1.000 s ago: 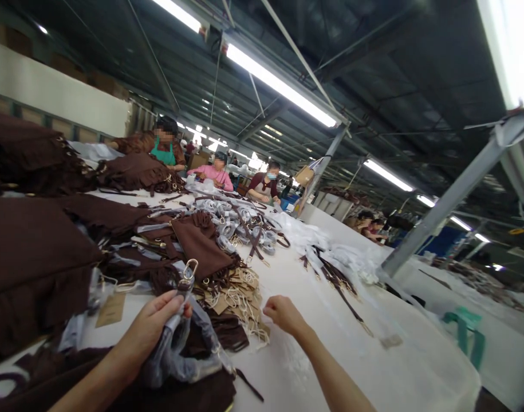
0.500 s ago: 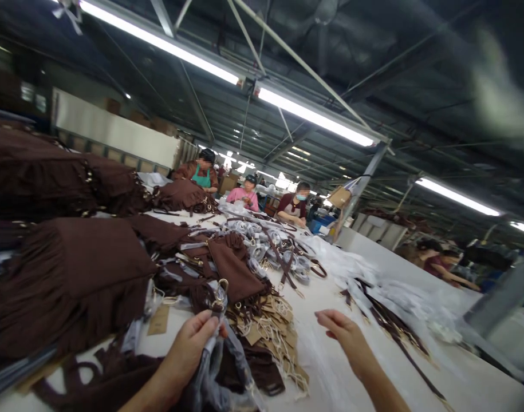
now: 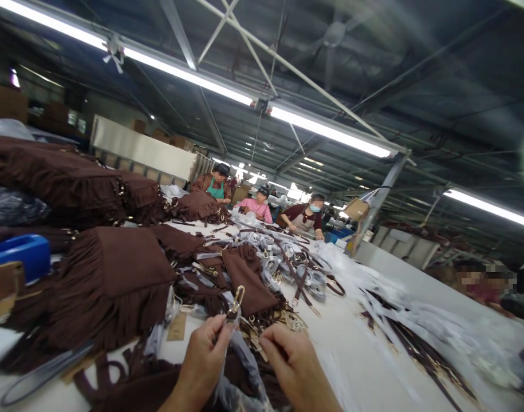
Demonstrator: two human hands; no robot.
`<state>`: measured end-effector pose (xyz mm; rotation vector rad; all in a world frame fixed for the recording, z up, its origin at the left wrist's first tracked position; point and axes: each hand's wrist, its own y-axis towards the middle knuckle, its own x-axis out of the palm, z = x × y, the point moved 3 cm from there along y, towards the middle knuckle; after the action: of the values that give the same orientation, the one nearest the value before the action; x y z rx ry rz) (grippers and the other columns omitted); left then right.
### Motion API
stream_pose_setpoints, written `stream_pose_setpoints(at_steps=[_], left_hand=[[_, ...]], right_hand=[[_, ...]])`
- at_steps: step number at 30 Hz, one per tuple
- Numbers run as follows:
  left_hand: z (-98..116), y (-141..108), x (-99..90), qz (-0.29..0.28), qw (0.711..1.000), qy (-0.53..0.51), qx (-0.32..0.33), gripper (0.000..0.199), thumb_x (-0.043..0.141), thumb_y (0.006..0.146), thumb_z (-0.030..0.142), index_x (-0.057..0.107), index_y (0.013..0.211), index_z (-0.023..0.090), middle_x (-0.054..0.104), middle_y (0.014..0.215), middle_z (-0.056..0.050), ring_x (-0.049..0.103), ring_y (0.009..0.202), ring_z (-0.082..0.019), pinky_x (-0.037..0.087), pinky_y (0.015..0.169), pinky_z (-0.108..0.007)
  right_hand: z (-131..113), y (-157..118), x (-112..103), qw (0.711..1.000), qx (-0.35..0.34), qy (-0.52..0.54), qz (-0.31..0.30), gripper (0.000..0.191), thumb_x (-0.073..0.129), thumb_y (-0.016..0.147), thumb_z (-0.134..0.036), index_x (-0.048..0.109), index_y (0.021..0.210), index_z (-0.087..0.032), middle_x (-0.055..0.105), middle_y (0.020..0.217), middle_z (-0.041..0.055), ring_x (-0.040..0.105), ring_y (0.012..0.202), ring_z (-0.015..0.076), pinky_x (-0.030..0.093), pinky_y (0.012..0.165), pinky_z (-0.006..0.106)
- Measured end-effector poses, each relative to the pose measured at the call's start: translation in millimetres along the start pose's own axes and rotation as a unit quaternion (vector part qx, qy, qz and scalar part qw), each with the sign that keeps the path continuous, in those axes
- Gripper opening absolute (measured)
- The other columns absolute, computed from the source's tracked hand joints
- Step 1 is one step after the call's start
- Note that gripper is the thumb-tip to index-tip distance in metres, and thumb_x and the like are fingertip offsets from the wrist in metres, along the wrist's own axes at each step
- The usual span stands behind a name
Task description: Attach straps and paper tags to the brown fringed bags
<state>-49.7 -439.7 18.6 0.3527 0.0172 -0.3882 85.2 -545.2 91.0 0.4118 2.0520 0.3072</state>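
My left hand (image 3: 205, 355) pinches the top of a plastic-wrapped strap (image 3: 248, 366), just below its gold clasp (image 3: 237, 298), which points upward. Close by on the right is my right hand (image 3: 290, 357), its fingers curled together; whether anything is between them is hidden. Brown fringed bags (image 3: 133, 263) lie on the left of the table, with a flat brown pouch (image 3: 248, 280) beyond the clasp. Behind my right hand, cardboard tags with white strings (image 3: 294, 321) show in part.
Wrapped straps (image 3: 272, 263) are heaped mid-table. Clear plastic sheets (image 3: 373, 280) and dark straps (image 3: 425, 349) lie on the right. A blue tape dispenser (image 3: 27, 254) stands at the left. Several people work across the table, one in a green apron (image 3: 216, 189).
My right hand has moved left, close to my left hand, and its fingers have curled in. The view has turned left, bringing the blue dispenser further in.
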Motion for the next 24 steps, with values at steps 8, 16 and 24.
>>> stream_pose_setpoints(at_steps=[8, 16, 24], left_hand=[[4, 3, -5.7, 0.003, 1.0, -0.002, -0.004, 0.035, 0.045, 0.085, 0.044, 0.062, 0.07, 0.018, 0.068, 0.071, -0.004, 0.061, 0.073, -0.022, 0.043, 0.067, -0.027], [-2, 8, -9.1, 0.005, 0.999, -0.034, -0.025, 0.034, 0.052, 0.083, 0.046, 0.069, 0.077, 0.018, 0.069, 0.071, -0.002, 0.06, 0.071, -0.021, 0.044, 0.066, -0.026], [-1, 3, -3.5, 0.0, 0.999, -0.025, -0.019, 0.035, 0.05, 0.083, 0.047, 0.061, 0.067, 0.018, 0.066, 0.067, -0.002, 0.058, 0.07, -0.02, 0.043, 0.064, -0.026]], right_hand=[[34, 25, 12, 0.998, 0.056, -0.014, 0.001, 0.027, 0.046, 0.088, -0.037, 0.055, 0.067, -0.022, 0.06, 0.062, -0.0008, 0.057, 0.061, 0.0168, 0.038, 0.061, 0.027], [130, 8, -61, 0.968, 0.225, -0.076, 0.083, 0.019, 0.05, 0.078, -0.032, 0.05, 0.061, -0.024, 0.057, 0.064, 0.0029, 0.057, 0.07, 0.0225, 0.04, 0.067, 0.031], [50, -2, -18, 0.987, 0.129, 0.087, -0.027, 0.032, 0.049, 0.083, -0.047, 0.054, 0.063, -0.022, 0.049, 0.055, -0.0037, 0.048, 0.056, 0.0154, 0.038, 0.056, 0.026]])
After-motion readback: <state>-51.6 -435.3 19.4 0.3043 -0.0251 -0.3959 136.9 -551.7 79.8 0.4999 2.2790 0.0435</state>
